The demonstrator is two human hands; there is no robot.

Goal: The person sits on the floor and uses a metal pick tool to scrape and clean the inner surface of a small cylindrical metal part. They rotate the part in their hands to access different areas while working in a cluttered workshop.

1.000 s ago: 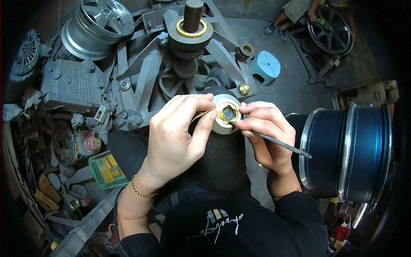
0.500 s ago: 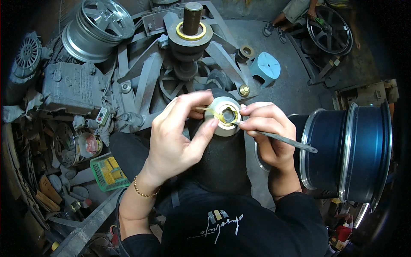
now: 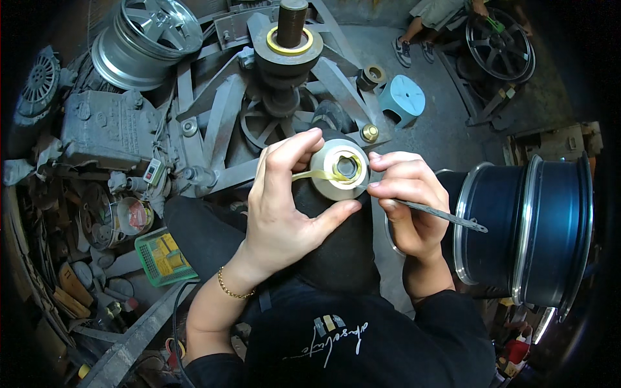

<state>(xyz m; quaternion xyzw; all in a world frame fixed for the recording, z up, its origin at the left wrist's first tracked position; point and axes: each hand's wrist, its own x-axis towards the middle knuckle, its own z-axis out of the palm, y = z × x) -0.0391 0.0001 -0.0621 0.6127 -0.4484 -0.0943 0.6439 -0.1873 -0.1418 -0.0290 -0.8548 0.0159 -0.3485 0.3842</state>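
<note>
Biggest by far, up top: a grey metal frame with a thick round post standing in it. Next, over on the right, dark blue wheel rims with shiny edges. Then, in the middle, a leg in dark cloth. After that, a silver wheel at the top left, a light blue stool toward the top right, and a green basket with yellow things inside.

Much smaller, the left hand: curved wide like a letter C, around the left and lower side of a pale round part. Cannot see the fingertips behind, so cannot tell about a tight hold there. Right hand: pinched narrow on a thin dark tool.

Find the pale round part right between both hands, above the leg, with its hole facing up. Find the tool's tip at the lower right edge of that part.

Smallest, a thin yellow strip: curled in the hole and stretched out left to the left hand.

Seems like the fiddly bit, working with the tip around the ring and strip. Probably calls next for a steady part, a gentle push and an untwisted strip.
</note>
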